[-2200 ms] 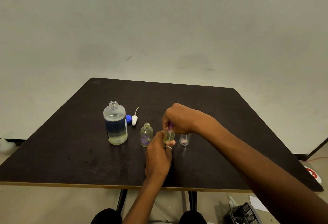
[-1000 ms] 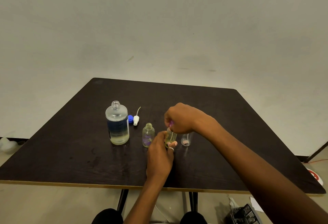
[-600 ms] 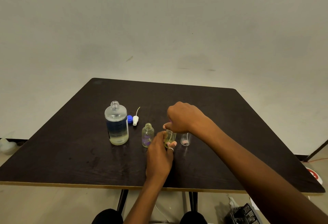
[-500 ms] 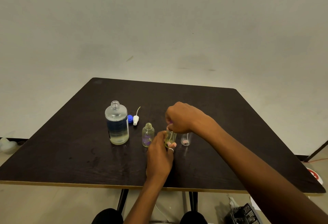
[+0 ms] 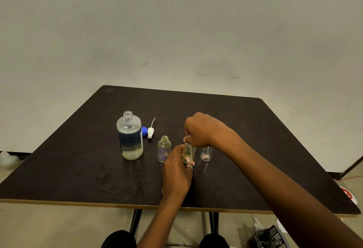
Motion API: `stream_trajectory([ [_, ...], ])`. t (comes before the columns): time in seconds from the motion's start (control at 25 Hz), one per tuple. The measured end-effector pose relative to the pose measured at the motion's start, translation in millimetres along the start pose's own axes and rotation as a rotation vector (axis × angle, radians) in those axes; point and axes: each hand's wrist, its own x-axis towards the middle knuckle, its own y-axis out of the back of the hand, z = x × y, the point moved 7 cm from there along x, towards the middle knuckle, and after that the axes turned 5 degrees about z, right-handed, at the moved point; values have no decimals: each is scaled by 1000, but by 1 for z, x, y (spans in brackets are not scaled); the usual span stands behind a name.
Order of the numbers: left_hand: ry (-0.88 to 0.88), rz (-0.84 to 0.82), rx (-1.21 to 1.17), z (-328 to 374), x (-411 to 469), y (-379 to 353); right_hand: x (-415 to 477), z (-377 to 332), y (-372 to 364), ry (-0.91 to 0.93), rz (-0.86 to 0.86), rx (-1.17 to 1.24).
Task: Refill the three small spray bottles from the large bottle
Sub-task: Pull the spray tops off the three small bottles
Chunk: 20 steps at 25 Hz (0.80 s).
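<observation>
Large bottle [image 5: 129, 136] stands uncapped left of centre on the counter [image 5: 78, 169], with its blue cap [image 5: 144, 131] and a white spray head [image 5: 150, 132] just to its right. Next comes an open small bottle [image 5: 164, 149], then the left hand [image 5: 176, 175] gripping the middle spray bottle [image 5: 191, 151]. The right hand [image 5: 204, 130] curls over that bottle's top (fingers pinched there), and the third small bottle [image 5: 205, 154] stands just to the right.

Right hand [image 5: 204, 130] rotated atop middle spray bottle [image 5: 189, 152], sunk slightly lower; purple cap, earlier peeking under fingers, now hidden in fist.
</observation>
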Motion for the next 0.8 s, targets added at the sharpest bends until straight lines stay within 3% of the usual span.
stream_trajectory([
  [0.8, -66, 41, 29, 3, 0, 1, -3, -1, 22, 114, -24, 142],
])
